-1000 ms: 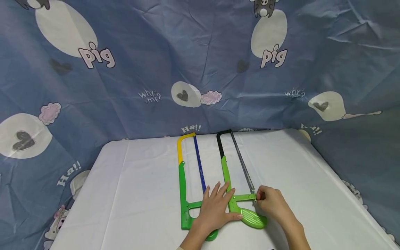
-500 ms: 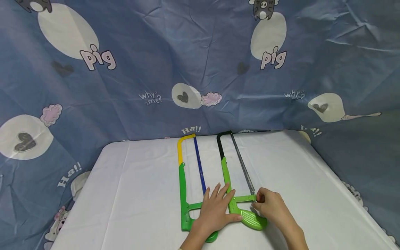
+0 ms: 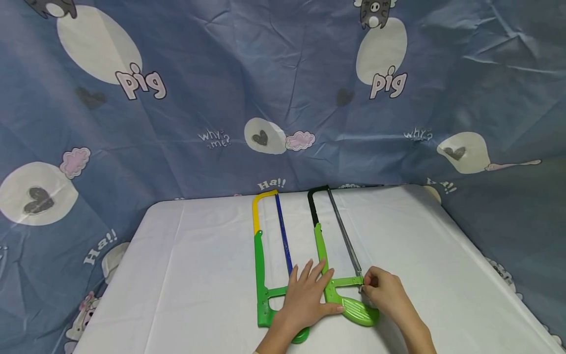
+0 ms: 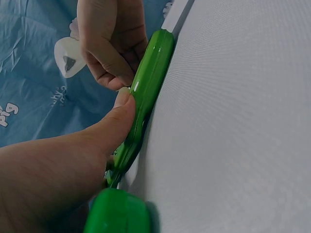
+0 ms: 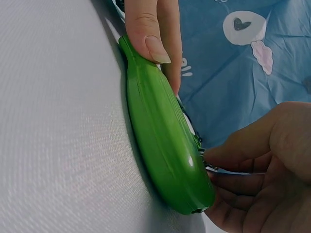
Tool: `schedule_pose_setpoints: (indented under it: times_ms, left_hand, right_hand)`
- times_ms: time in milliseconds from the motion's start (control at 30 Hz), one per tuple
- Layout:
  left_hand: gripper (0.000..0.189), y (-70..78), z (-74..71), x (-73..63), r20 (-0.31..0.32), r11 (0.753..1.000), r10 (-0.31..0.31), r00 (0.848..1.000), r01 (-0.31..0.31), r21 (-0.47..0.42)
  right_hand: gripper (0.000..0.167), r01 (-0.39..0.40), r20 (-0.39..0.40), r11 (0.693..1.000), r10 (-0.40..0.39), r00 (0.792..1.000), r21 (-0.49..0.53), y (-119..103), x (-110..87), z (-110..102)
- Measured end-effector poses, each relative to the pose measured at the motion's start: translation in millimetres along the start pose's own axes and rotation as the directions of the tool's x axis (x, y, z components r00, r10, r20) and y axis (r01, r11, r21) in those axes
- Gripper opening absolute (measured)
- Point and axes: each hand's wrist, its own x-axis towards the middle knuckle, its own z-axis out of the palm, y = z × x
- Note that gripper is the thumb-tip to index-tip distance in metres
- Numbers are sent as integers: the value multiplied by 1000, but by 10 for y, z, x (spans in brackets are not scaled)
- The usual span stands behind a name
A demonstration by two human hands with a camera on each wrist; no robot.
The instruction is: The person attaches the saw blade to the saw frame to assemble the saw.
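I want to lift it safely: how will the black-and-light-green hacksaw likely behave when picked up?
The hacksaw should probably move as one stiff piece, since its blade runs straight along the open frame. Its glossy, rounded handle may feel slippery. Lying flat, the hacksaw seems unlikely to roll.

Left hand (image 3: 305, 295): bare; four fingers and thumb; thumbnail (image 5: 157, 48) oblong, rounded at the end, smooth, its free edge reaching slightly past the tip; fine creases across the thumb joint. Left forearm (image 3: 277, 332): bare up to the cloth. Left sleeve (image 3: 255, 352): one sliver of pale beige fabric, toward the near side of the worktop (image 3: 212, 295); weave and trim too small to tell. Right hand (image 3: 383, 289): bare; slim; creases along the undersides of the fingers. Right forearm (image 3: 415, 329): bare along its visible length, slender, nearer the worktop's right edge.
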Motion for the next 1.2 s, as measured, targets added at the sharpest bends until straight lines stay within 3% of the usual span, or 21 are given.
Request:
schedule_pose_setpoints:
  times_ms: [433, 1200]
  left_hand:
    - [86, 15, -32, 16, 28, 1000, -24, 999, 24, 7]
    - [86, 14, -16, 16, 16, 1000, -8, 1000, 8, 16]
  right_hand:
    - [15, 45, -17, 998, -46, 999, -34, 50, 22, -37]
    - [21, 35, 33, 999, -35, 999, -10, -20, -29, -7]
